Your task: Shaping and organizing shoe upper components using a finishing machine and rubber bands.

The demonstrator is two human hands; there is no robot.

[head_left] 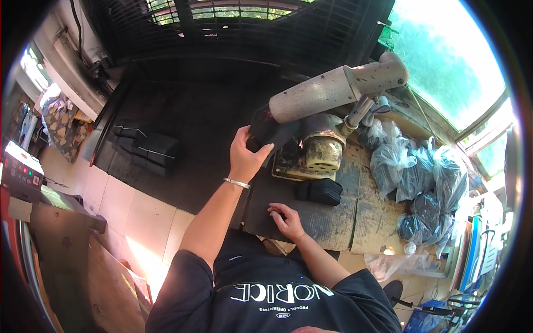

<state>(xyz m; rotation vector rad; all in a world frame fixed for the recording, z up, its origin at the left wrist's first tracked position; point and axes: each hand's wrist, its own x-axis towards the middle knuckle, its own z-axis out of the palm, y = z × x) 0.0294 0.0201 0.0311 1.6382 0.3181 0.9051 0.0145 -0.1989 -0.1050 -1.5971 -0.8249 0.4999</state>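
My left hand [248, 157] reaches forward to the grinding machine [323, 154], below the mouth of its wide pale duct [313, 94]. Thumb and fingers grip a dark flat piece [281, 137]; its far edge merges into the black behind it, so its exact kind is unclear. Close to my body, my right hand [286, 221] hovers at or rests on the dark bench edge, fingers loosely bent and apart, holding nothing I can see. Between that hand and the machine base lies a small stack of black rounded pieces [321, 192].
Black bundles [147, 150] tied with white string lie on the dark bench [205, 105] at left. Filled clear plastic bags [419, 172] crowd the right side below the window. A control box [22, 172] with lit buttons stands far left. Cardboard [333, 225] covers the bench's right part.
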